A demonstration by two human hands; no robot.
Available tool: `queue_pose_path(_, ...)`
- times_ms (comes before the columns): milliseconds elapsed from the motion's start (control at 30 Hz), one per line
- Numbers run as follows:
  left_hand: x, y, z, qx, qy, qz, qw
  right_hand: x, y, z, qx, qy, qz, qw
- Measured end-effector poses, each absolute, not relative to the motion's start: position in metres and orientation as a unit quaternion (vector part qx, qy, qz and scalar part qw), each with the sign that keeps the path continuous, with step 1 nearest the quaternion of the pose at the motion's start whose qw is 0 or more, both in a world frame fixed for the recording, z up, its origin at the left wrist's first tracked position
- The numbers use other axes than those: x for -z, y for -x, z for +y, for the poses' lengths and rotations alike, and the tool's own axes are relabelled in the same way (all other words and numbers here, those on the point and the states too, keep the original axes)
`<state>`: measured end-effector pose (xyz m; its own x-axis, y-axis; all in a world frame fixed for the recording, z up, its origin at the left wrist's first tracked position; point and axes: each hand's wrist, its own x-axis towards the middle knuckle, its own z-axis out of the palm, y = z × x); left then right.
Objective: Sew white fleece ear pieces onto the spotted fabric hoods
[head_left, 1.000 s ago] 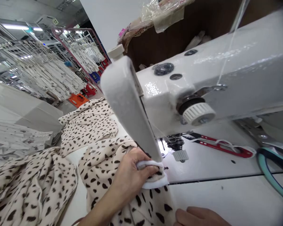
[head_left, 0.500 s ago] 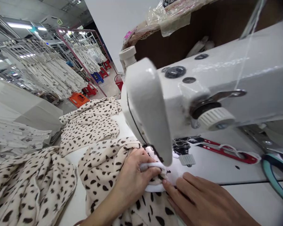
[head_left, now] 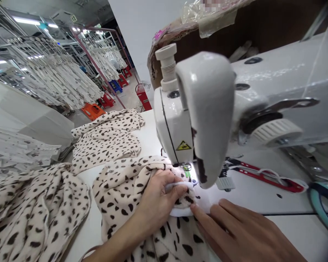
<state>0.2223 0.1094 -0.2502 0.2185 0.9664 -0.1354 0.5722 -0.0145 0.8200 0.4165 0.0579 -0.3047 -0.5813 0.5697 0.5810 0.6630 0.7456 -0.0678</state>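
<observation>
A cream fabric piece with dark spots (head_left: 125, 182) lies bunched under the head of a white sewing machine (head_left: 207, 109). My left hand (head_left: 160, 196) pinches its folded edge and a white band (head_left: 182, 212) between thumb and fingers, just in front of the lit needle area. My right hand (head_left: 235, 229) rests low on the white table at the right, fingers spread, its index fingertip touching the fabric edge beside the band. The fabric right under the presser foot is partly hidden by the machine head.
More spotted fabric (head_left: 106, 142) lies behind and at the left (head_left: 30, 214). Red-handled snips (head_left: 270, 178) and teal-handled scissors (head_left: 318, 203) lie at the right. A cardboard box (head_left: 164, 40) stands behind the machine. Garment racks (head_left: 60, 72) and stools (head_left: 93, 111) stand beyond.
The view has shifted, so the machine head appears farther right and its needle side now shows. Both hands keep nearly the same place on the fabric.
</observation>
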Motion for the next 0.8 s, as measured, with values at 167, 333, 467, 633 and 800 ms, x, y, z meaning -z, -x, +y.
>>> queue_pose_path(167,0.253,-0.224,0.107,-0.263,-0.665,0.581,0.388,0.305,-0.418,0.057,0.088,0.344,-0.891,0.285)
queue_pose_path(333,0.263,-0.223,0.105,-0.289,-0.693,0.567,0.339,0.308,-0.417,0.056,0.092,0.342,-0.891,0.284)
queue_pose_path(467,0.266,-0.222,0.105,-0.303,-0.709,0.551,0.319,0.307,-0.414,0.060,0.061,0.336,-0.897,0.280)
queue_pose_path(633,0.265,-0.221,0.104,-0.296,-0.694,0.570,0.325,0.301,-0.404,0.068,0.037,0.355,-0.874,0.331)
queue_pose_path(800,0.262,-0.220,0.101,-0.274,-0.676,0.587,0.352,0.307,-0.399,0.066,0.070,0.357,-0.861,0.354)
